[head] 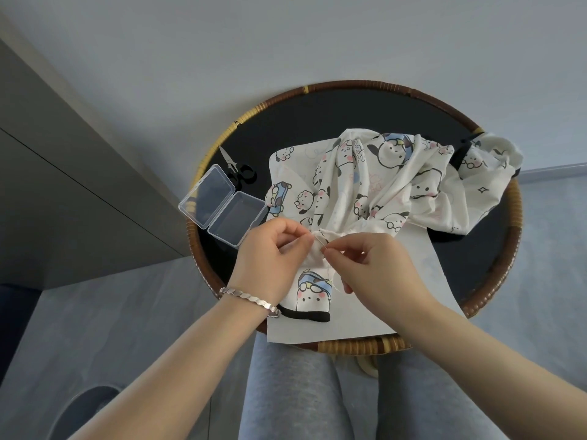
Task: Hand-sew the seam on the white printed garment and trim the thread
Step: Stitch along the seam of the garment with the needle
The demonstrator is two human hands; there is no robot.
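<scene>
Both hands worked together at the seam: my left hand (273, 249) pinched the garment (374, 188), my right hand (371, 265) gripped the needle (320, 242). Scissors (236, 168) lay apart on the surface (317, 115).
</scene>
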